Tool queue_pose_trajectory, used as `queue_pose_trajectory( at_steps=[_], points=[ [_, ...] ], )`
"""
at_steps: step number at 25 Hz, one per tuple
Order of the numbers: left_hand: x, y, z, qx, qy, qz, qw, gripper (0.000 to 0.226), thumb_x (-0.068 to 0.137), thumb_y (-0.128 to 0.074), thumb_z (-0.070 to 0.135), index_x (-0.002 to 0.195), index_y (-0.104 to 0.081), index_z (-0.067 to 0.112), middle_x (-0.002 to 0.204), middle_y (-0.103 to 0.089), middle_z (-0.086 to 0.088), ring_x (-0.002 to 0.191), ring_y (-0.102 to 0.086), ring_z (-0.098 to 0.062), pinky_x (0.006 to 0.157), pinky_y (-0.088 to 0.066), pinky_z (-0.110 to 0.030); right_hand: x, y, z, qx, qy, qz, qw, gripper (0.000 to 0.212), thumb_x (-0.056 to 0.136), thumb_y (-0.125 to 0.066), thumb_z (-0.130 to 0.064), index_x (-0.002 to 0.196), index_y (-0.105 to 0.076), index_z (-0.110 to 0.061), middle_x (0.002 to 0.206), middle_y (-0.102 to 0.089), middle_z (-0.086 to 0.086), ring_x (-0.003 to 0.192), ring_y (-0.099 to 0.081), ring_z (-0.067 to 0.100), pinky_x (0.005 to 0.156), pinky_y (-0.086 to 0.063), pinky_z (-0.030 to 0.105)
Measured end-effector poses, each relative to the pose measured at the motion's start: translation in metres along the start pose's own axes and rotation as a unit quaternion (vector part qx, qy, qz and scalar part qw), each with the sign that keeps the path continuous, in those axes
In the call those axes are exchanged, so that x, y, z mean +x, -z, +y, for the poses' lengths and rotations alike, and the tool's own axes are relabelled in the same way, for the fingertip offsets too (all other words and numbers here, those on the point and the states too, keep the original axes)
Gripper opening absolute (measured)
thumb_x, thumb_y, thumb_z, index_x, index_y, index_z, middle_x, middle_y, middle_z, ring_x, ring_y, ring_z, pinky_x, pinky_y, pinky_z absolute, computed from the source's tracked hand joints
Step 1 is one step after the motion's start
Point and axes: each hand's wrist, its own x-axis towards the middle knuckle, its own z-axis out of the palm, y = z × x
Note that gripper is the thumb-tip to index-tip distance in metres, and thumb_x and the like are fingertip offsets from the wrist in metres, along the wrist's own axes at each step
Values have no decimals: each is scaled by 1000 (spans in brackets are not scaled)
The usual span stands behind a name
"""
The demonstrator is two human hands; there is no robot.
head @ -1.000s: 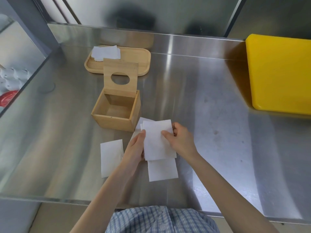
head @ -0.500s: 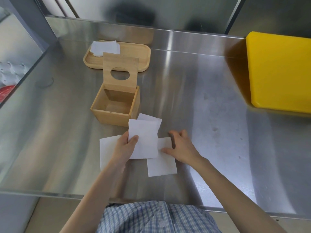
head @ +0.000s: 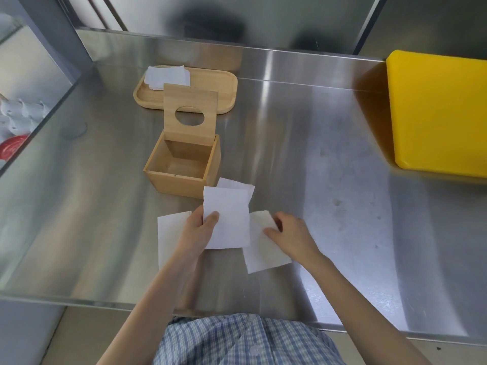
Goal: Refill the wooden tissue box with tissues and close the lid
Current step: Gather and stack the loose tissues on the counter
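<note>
The wooden tissue box stands in the middle of the steel counter, empty inside, with its lid upright and showing a round hole. Just in front of it my left hand pinches a white tissue, thumb on top, with a second sheet's corner behind it. My right hand rests its fingertips on another tissue that lies tilted on the counter, one corner lifted. One more tissue lies flat to the left, partly under my left wrist.
Behind the box a wooden tray holds a small stack of tissues. A yellow board fills the right side. A steel wall runs along the back, and a glass panel borders the left.
My right hand let go of the held tissues and dropped to the sheet on the counter, lifting its corner. My left hand carried the held tissues slightly left.
</note>
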Motion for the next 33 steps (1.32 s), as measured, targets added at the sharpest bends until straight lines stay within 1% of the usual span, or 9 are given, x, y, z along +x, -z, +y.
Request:
queue_pose_trajectory(
  at_steps=[3, 6, 10, 13, 18, 21, 24, 29, 33],
  points=[
    [0, 0, -2, -17, 0, 5, 1000, 16, 95, -41, 13, 104, -54, 15, 99, -63, -1, 96, -57, -21, 74, -45, -25, -7, 22, 10, 98, -29, 49, 994, 17, 88, -58, -17, 101, -61, -6, 90, -60, 4, 80, -53, 18, 54, -37, 16],
    [-1, -5, -2, -35, 19, -9, 999, 20, 96, -41, 14, 109, -55, 12, 105, -65, -4, 103, -59, -25, 89, -47, -37, -13, 45, 13, 255, -47, 78, 963, 18, 88, -60, -13, 104, -62, -8, 93, -65, 3, 79, -60, 17, 64, -46, 21],
    [-5, -16, 2, -85, 31, -48, 995, 22, 97, -38, 13, 98, -59, 21, 101, -66, -1, 99, -60, -22, 95, -45, -39, -15, 51, -5, 425, -13, 17, 905, 13, 87, -61, -11, 99, -62, -13, 88, -68, -3, 74, -63, 6, 64, -52, 12],
    [-10, -20, 6, -107, 28, -83, 990, 28, 98, -35, 16, 99, -61, 26, 106, -67, -3, 100, -62, -21, 93, -47, -39, -11, 34, -22, 383, -9, -7, 924, 14, 86, -62, -10, 100, -62, -11, 88, -67, 0, 71, -61, 5, 57, -51, 7],
    [-10, -14, 4, -155, 91, -32, 983, 28, 97, -38, 31, 115, -54, 15, 112, -64, -8, 107, -60, -27, 99, -46, -45, -3, 8, -33, 288, -36, 14, 957, 21, 84, -64, -14, 103, -64, -4, 107, -70, 14, 96, -66, 29, 90, -53, 45],
    [-16, -5, 1, -122, 61, -44, 990, 25, 96, -42, 26, 114, -55, 15, 101, -67, -3, 97, -63, -24, 88, -51, -40, -4, 1, -42, 280, -22, -10, 960, 16, 85, -63, -15, 100, -64, -9, 103, -69, 10, 97, -66, 28, 88, -53, 42],
    [-17, 6, -3, -83, 47, -24, 995, 19, 97, -42, 20, 108, -55, 15, 96, -65, -2, 94, -61, -25, 89, -50, -43, -5, -10, -53, 258, -9, -24, 966, 18, 85, -63, -18, 99, -63, -7, 102, -69, 9, 96, -65, 27, 87, -53, 43],
    [-11, 30, -7, -55, 51, 13, 997, 25, 97, -40, 19, 80, -56, 27, 89, -60, -3, 89, -56, -24, 82, -45, -38, 16, -13, -61, 241, -6, 7, 971, 20, 90, -56, -23, 98, -61, -6, 94, -64, 9, 80, -63, 21, 88, -53, 46],
    [-8, 48, -5, -42, 69, 12, 997, 21, 97, -39, 23, 85, -56, 26, 93, -61, -4, 92, -57, -26, 89, -49, -47, 49, -15, -56, 56, -34, 64, 996, 56, 87, -60, -31, 134, -40, -8, 131, -45, 16, 118, -50, 32, 97, -44, 40]
  ],
)
